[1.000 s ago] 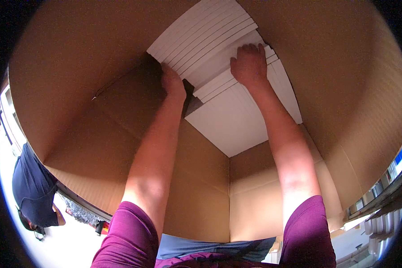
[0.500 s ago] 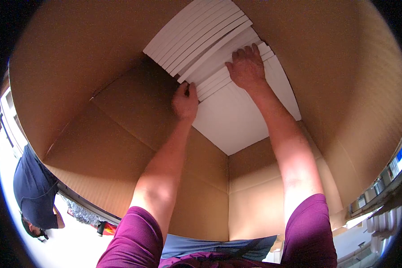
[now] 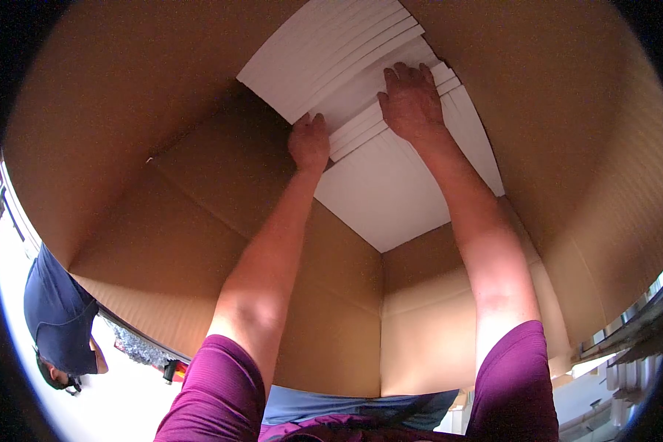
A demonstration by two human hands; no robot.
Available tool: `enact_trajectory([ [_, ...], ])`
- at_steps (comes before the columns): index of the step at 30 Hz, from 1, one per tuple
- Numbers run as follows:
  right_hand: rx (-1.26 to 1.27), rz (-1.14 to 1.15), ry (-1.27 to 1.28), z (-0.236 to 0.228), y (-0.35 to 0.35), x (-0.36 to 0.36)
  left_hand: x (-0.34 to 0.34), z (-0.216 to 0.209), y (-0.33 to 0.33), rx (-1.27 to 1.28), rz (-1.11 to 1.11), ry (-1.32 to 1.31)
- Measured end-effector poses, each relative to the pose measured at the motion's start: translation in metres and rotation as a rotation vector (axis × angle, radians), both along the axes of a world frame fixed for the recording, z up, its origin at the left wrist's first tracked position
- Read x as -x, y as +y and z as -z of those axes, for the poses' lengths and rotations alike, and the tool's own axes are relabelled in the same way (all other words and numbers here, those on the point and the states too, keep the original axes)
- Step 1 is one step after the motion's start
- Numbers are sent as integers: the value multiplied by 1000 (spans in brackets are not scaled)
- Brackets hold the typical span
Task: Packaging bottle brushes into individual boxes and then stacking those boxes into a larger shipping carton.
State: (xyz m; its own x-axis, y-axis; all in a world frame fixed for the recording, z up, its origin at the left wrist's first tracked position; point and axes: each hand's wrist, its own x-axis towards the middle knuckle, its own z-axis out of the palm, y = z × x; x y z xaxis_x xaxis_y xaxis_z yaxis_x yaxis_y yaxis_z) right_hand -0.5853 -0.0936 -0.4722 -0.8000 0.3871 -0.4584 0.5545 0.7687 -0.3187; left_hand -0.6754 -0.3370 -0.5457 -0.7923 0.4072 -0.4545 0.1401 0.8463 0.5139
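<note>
Nearest, at the lower edge: two purple sleeves (image 3: pixel 217 387), each ending near the elbow, with blue cloth (image 3: pixel 353 407) between them, against the near rim of a large cardboard box (image 3: pixel 155 250). Bare forearms reach over that rim and down into the box, which is open towards the camera. Near corner crease runs upright between the forearms; near walls partly lit, deeper parts in brown shadow.

At the bottom of the box, beyond the near corner: a broad white panel (image 3: pixel 379 195), lying flat as far as can be judged. Past it, thin white pieces (image 3: pixel 324 62) overlap in a stepped row, edges showing as parallel lines, with a greyish gap or recess across the row.

Left hand (image 3: pixel 309 144) at the left end of this gap, fingers loosely curled, two tips up beside the edges of the pieces; cannot tell whether it pinches one. Right hand (image 3: pixel 411 103) back up, fingers parted and slightly bent, laid over the pieces at the right part of the gap; seems to rest on them rather than grasp.

Outside the box, left: a co-worker in a dark blue top (image 3: pixel 62 317), appearing inverted; a grey fluffy item (image 3: pixel 138 348) near them. Right margin: pale stacked shapes (image 3: pixel 630 383), blurred.
</note>
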Motion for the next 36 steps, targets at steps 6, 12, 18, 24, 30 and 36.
enact_trajectory([
  [6,-50,-125,-34,-1,14,-29,-11,-32,49,116,-220,-131],
  [12,-107,-141,21,5,13,-37,-14,-29,58,70,-344,-227],
  [18,-111,-138,104,10,9,-34,-5,-1,44,86,-300,-154],
  [24,-110,-136,15,2,12,-34,-11,4,48,67,-293,-120],
  [30,-98,-136,6,5,13,-39,-15,9,48,64,-233,-99],
  [36,-101,-129,61,3,8,-33,-7,6,40,48,-215,-33],
])
